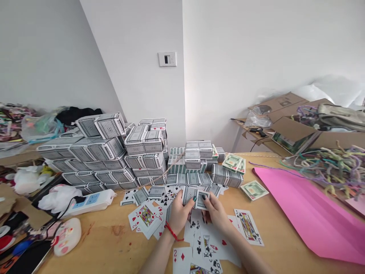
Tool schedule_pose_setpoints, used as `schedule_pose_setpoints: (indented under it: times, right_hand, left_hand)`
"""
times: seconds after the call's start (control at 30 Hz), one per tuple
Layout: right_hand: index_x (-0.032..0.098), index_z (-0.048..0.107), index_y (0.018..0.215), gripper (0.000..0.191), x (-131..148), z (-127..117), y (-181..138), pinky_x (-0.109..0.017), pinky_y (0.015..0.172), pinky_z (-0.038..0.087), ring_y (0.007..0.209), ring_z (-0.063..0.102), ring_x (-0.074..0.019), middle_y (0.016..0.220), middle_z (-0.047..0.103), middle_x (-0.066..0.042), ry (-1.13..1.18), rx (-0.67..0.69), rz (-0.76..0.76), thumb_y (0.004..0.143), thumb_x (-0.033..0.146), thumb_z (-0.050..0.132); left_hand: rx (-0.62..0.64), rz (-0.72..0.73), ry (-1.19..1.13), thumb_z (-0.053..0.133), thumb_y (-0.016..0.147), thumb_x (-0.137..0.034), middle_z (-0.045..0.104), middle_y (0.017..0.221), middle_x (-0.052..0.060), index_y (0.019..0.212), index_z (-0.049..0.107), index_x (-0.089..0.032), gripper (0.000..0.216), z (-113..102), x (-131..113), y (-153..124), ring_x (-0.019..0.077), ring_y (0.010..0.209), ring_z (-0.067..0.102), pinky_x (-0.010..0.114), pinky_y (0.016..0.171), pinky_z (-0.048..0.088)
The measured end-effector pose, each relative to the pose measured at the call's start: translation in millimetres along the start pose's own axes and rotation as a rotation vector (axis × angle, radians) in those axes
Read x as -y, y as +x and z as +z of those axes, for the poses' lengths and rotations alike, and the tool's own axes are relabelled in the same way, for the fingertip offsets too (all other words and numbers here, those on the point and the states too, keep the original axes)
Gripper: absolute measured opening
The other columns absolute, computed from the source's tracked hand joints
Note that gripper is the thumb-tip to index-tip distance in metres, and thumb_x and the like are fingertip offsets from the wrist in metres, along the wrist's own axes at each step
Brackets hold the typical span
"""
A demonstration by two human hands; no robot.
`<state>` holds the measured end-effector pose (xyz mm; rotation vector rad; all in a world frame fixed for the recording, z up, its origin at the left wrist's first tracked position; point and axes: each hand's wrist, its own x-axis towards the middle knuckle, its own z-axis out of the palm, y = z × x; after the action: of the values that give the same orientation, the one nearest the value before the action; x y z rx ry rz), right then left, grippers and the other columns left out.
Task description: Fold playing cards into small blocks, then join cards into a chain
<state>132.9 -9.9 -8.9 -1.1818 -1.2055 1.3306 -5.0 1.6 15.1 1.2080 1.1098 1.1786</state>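
Note:
My left hand (179, 211) grips a playing card (189, 194) with its patterned back up, the thumb pressed on it. A second playing card (202, 199), also back up, is pinched in my right hand (213, 209). The two cards meet side by side between my hands. Beneath my wrists lie loose face-up cards, among them a two of diamonds (182, 259) and a king of clubs (207, 243). A jack of diamonds (147, 217) lies to the left, a jack of clubs (248, 227) to the right. My fingers under the cards are mostly hidden.
Stacked blocks of cards (102, 150) rise at the back left, with a smaller stack (196, 154) behind my hands. Green card boxes (254, 189) lie right of it. Pink paper (302, 213) covers the right side. A power strip (91, 201) and a white-and-pink mouse-shaped object (67, 236) sit left.

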Motion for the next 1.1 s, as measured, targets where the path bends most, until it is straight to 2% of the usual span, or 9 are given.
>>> schedule_pose_setpoints:
  times: [0.1, 0.23, 0.33, 0.43, 0.53, 0.67, 0.83, 0.97, 1.1]
  right_hand:
    - [0.021, 0.045, 0.094, 0.037, 4, -8, 7, -0.022, 0.037, 0.035, 0.038, 0.046, -0.0122, 0.054, 0.052, 0.003, -0.051, -0.028, -0.050, 0.083, 0.053, 0.030]
    - [0.020, 0.057, 0.089, 0.024, 12, -19, 26, -0.029, 0.056, 0.044, 0.061, 0.054, -0.0166, 0.079, 0.061, -0.005, -0.470, -0.164, -0.247, 0.080, 0.037, 0.043]
    - [0.022, 0.061, 0.085, 0.018, 18, -20, 45, -0.035, 0.073, 0.043, 0.082, 0.053, -0.0213, 0.094, 0.061, -0.006, -0.768, -0.124, -0.417, 0.076, 0.020, 0.046]
    - [0.023, 0.061, 0.095, 0.030, 24, -15, 61, -0.037, 0.080, 0.041, 0.095, 0.047, -0.0239, 0.110, 0.059, -0.005, -0.986, -0.069, -0.489, 0.069, 0.011, 0.051]
    - [0.022, 0.062, 0.099, 0.036, 28, -12, 75, -0.034, 0.077, 0.042, 0.093, 0.048, -0.0250, 0.102, 0.064, -0.006, -1.064, -0.010, -0.464, 0.066, 0.010, 0.055]
    - [0.024, 0.067, 0.087, 0.021, 34, -16, 85, -0.030, 0.067, 0.044, 0.090, 0.052, -0.0249, 0.087, 0.068, -0.005, -1.054, 0.031, -0.429, 0.072, 0.018, 0.054]
    - [0.024, 0.067, 0.086, 0.025, 36, -21, 77, -0.033, 0.070, 0.045, 0.082, 0.058, -0.0228, 0.085, 0.068, -0.005, -0.880, -0.110, -0.448, 0.080, 0.028, 0.043]
    - [0.020, 0.066, 0.087, 0.031, 25, -15, 59, -0.033, 0.056, 0.048, 0.059, 0.061, -0.0217, 0.062, 0.066, -0.005, -0.347, -0.307, -0.279, 0.078, 0.042, 0.047]
    - [0.016, 0.065, 0.077, 0.031, 10, -10, 44, -0.036, 0.064, 0.052, 0.067, 0.064, -0.0231, 0.073, 0.067, -0.006, 0.174, -0.313, -0.141, 0.071, 0.045, 0.057]
  left_hand:
    - [-0.114, -0.123, -0.099, 0.062, 0.065, -0.032, 0.040, 0.038, -0.008, 0.061, 0.051, -0.019, 0.017, -4, 6, 7, 0.0081, 0.032, 0.034, 0.021, 0.036, 0.031]
    - [-0.244, -0.093, -0.182, 0.062, 0.064, -0.037, 0.044, 0.040, -0.006, 0.052, 0.044, -0.019, 0.028, -11, 13, 17, 0.0080, 0.034, 0.040, 0.020, 0.036, 0.031]
    - [-0.297, -0.087, -0.248, 0.061, 0.063, -0.043, 0.046, 0.041, -0.006, 0.055, 0.046, -0.018, 0.031, -14, 16, 22, 0.0075, 0.034, 0.042, 0.020, 0.037, 0.032]
    - [-0.323, -0.072, -0.305, 0.057, 0.065, -0.050, 0.046, 0.041, -0.006, 0.055, 0.045, -0.018, 0.036, -15, 19, 24, 0.0072, 0.034, 0.042, 0.019, 0.037, 0.033]
    - [-0.315, -0.051, -0.317, 0.053, 0.069, -0.052, 0.047, 0.041, -0.005, 0.055, 0.044, -0.018, 0.038, -17, 22, 25, 0.0074, 0.035, 0.042, 0.019, 0.038, 0.033]
    - [-0.324, -0.057, -0.326, 0.052, 0.070, -0.052, 0.045, 0.041, -0.006, 0.055, 0.044, -0.018, 0.038, -20, 24, 26, 0.0078, 0.035, 0.042, 0.020, 0.039, 0.033]
    - [-0.350, -0.071, -0.338, 0.054, 0.067, -0.053, 0.045, 0.040, -0.006, 0.055, 0.043, -0.019, 0.038, -20, 25, 28, 0.0081, 0.035, 0.042, 0.020, 0.039, 0.034]
    - [-0.360, -0.064, -0.324, 0.054, 0.067, -0.054, 0.046, 0.040, -0.006, 0.054, 0.043, -0.019, 0.039, -20, 27, 30, 0.0078, 0.034, 0.041, 0.020, 0.039, 0.034]
    - [-0.363, -0.059, -0.307, 0.054, 0.067, -0.054, 0.046, 0.040, -0.006, 0.054, 0.044, -0.019, 0.039, -21, 26, 29, 0.0087, 0.034, 0.042, 0.021, 0.038, 0.033]
